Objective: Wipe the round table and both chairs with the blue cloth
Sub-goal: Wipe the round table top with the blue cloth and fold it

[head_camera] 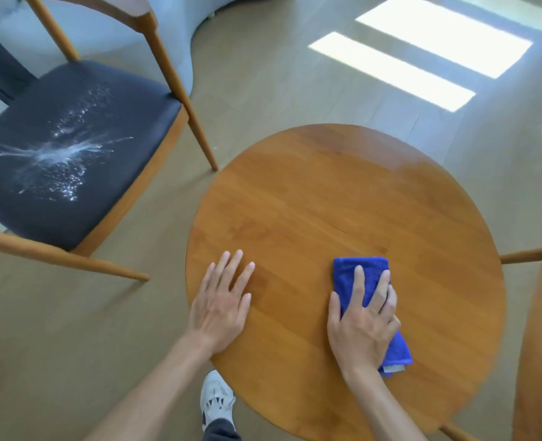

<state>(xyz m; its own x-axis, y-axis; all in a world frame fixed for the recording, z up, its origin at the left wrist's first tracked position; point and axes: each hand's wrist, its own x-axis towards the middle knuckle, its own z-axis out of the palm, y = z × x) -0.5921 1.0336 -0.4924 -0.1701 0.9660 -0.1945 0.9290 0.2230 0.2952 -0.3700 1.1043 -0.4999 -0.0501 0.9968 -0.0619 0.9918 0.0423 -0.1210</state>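
Wood fills most of what we see from the head camera: the round table (342, 202), warm brown and built of jointed planks, sits low in the middle over a pale floor (279, 74) with bright patches of sunlight at the upper right.

We see the right hand (363, 326) lying palm down on the blue cloth (350, 281), which is folded into a narrow pad on the near right part of the tabletop. Its fingers are spread and nearly straight, pressing the cloth flat against the wood rather than gripping it; the thumb lies along the cloth's left edge, and the pad sticks out past the fingertips and behind the heel of the hand.

We see the left hand (220, 308) flat on the bare wood at the table's near left edge, fingers straight and fanned a little, holding nothing.

To the upper left stands a chair (155, 100) with a light wooden frame and a dark seat cushion, close to the table but not touching it. A white splatter (56, 154) marks the middle of that seat.

At the right edge we make out part of a second chair (530, 329). A white shoe (215, 399) shows below the table's near rim.
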